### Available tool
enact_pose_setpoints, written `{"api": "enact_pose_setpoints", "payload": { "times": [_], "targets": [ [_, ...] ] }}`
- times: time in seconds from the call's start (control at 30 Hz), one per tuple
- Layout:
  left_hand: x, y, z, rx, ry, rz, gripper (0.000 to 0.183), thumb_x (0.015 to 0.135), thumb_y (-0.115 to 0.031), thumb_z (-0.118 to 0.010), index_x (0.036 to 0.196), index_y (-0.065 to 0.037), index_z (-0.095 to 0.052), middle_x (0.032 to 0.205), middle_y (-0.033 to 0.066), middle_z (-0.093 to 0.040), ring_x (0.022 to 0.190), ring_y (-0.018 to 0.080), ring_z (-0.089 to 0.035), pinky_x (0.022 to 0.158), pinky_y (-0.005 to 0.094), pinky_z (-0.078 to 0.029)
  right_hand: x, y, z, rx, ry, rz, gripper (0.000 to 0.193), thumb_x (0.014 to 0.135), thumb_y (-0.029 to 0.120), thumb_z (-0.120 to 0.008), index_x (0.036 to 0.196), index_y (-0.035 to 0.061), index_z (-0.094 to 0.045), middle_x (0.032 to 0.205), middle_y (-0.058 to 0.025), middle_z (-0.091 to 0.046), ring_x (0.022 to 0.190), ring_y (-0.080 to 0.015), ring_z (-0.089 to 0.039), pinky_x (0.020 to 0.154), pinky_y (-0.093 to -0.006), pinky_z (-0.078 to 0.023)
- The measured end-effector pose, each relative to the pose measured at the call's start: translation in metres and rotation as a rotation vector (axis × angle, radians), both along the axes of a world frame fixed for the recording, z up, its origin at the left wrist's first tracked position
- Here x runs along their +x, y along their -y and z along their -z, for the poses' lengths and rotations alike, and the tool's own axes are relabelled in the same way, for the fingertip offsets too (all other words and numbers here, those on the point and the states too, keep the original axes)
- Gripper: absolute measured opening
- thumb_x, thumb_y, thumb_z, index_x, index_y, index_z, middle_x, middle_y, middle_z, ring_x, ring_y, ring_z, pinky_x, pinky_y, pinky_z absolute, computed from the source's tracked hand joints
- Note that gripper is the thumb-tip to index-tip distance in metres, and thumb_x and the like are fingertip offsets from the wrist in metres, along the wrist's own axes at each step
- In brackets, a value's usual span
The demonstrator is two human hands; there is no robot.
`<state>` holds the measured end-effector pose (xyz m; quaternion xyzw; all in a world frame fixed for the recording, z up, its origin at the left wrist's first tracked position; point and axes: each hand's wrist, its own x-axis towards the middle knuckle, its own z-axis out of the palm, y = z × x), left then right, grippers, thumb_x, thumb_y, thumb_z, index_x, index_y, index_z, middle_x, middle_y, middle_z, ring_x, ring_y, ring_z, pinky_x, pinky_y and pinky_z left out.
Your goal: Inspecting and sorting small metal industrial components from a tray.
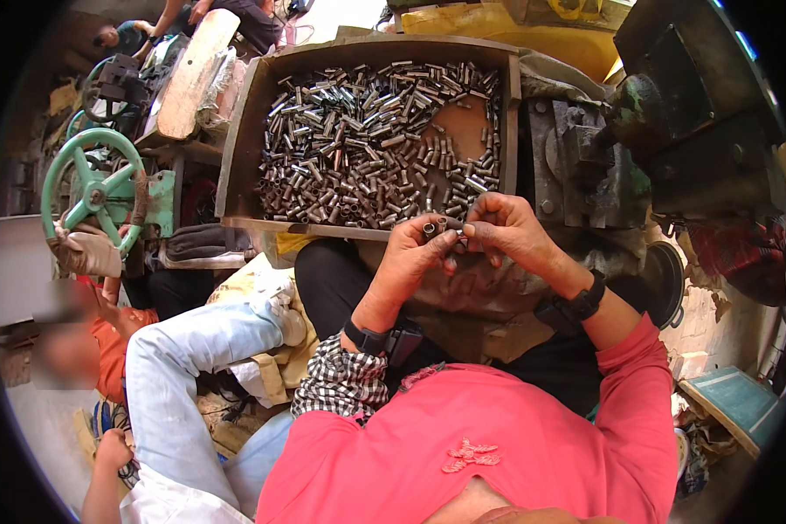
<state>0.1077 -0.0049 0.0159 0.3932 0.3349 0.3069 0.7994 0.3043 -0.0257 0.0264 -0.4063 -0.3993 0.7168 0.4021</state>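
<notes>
Close to the near edge of a wooden tray [231, 166], my two hands are raised together. The fingers of my left hand [415, 253] are closed around a few short metal tubes [429, 230], whose round open ends show. My right hand [513, 231] is pinched on a dark short tube beside the left fingertips; its far end is partly hidden. Many loose metal tubes [341, 148] like these fill the tray, some lying and some standing on end. Toward its right side, a patch of brown tray bottom [463, 129] shows.
A dark, greasy machine [585, 157] stands right of the tray. On the left is a machine with a green handwheel [93, 194]. A person in light blue jeans [183, 349] sits close at my left, with a child in orange [118, 349] beyond. Other people are at the far left.
</notes>
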Motion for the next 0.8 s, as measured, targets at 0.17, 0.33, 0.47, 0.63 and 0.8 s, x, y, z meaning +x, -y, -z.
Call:
{"api": "enact_pose_setpoints", "payload": {
  "times": [0.17,0.33,0.47,0.63,0.8],
  "targets": [
    [0.002,-0.001,0.0,0.03,-0.014,-0.005,0.019,0.084,-0.012,-0.063,0.099,0.0,-0.06,0.08,0.0048,-0.064,0.058,0.0084,-0.057,0.051,0.019,-0.047,-0.003,0.004,-0.003,0.07,0.001,0.038,0.011,0.084,0.01,-0.061,0.085,0.0015,-0.054,0.069,-0.003,-0.059,0.051,-0.0051,-0.051,0.04,-0.0177,-0.038],
    [-0.002,0.002,-0.003,0.038,0.0,-0.005,0.019,0.084,-0.012,-0.063,0.099,-0.001,-0.06,0.08,0.0043,-0.064,0.058,0.0075,-0.057,0.051,0.0188,-0.047,-0.007,0.009,-0.005,0.123,0.091,0.046,0.01,0.084,0.009,-0.06,0.087,0.0007,-0.055,0.07,-0.0031,-0.059,0.052,-0.0054,-0.051,0.042,-0.019,-0.039],
    [-0.003,0.007,-0.006,0.15,-0.123,0.025,0.019,0.084,-0.014,-0.063,0.098,-0.001,-0.06,0.08,0.0042,-0.064,0.058,0.0064,-0.056,0.051,0.0183,-0.047,-0.008,0.015,-0.006,0.144,0.102,0.028,0.012,0.085,0.012,-0.06,0.087,0.0007,-0.056,0.07,-0.0035,-0.059,0.051,-0.0056,-0.051,0.042,-0.0193,-0.039],
    [-0.014,0.012,-0.008,0.17,-0.159,-0.101,0.016,0.085,-0.012,-0.063,0.095,-0.001,-0.06,0.08,0.0007,-0.062,0.058,0.0057,-0.056,0.052,0.0183,-0.047,-0.014,0.018,0.005,0.058,0.098,0.129,0.014,0.084,0.014,-0.061,0.086,0.0009,-0.057,0.069,-0.0041,-0.06,0.053,-0.0078,-0.054,0.043,-0.0211,-0.042],
    [-0.069,0.021,-0.016,0.362,-0.317,-0.373,0.022,0.085,-0.016,-0.064,0.101,-0.001,-0.059,0.078,-0.002,-0.058,0.066,0.0046,-0.056,0.056,0.0191,-0.049,-0.014,0.009,0.02,0.76,0.838,0.311,0.017,0.077,0.012,-0.065,0.085,0.0018,-0.054,0.071,-0.0135,-0.056,0.053,-0.0256,-0.055,0.048,-0.0356,-0.043]
  ]
}}
